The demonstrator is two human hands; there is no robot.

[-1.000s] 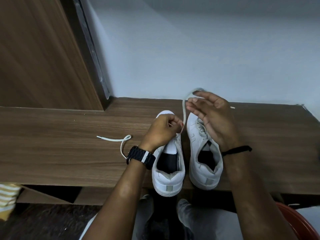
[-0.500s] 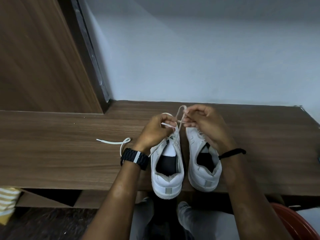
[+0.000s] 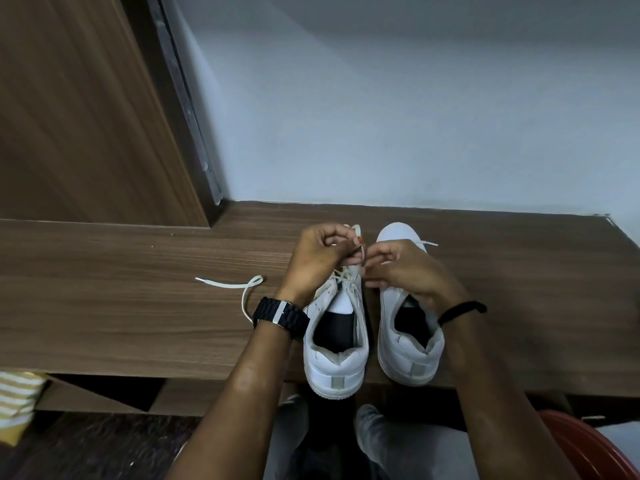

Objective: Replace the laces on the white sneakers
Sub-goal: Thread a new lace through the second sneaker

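Note:
Two white sneakers stand side by side on the wooden desk (image 3: 104, 306), heels toward me. The left sneaker (image 3: 335, 355) has a white lace (image 3: 358, 237) threaded through its front eyelets. My left hand (image 3: 317, 259) pinches this lace above the shoe's toe end. My right hand (image 3: 403, 268) grips the same lace just beside it, over the gap between the shoes. The right sneaker (image 3: 408, 344) shows no lace in its eyelets; a lace tip (image 3: 429, 242) lies by its toe. The lace's loose end (image 3: 239, 289) trails on the desk to the left.
A wooden cabinet panel (image 3: 76, 109) rises at the back left and a pale wall (image 3: 398, 116) stands behind the desk. A red rounded object (image 3: 585, 445) sits at the bottom right, a striped cloth (image 3: 17, 400) at the bottom left. My knees are under the desk edge.
My right hand came down from holding the lace high over the right sneaker and met my left hand over the left sneaker's front. The tall lace loop has been pulled short.

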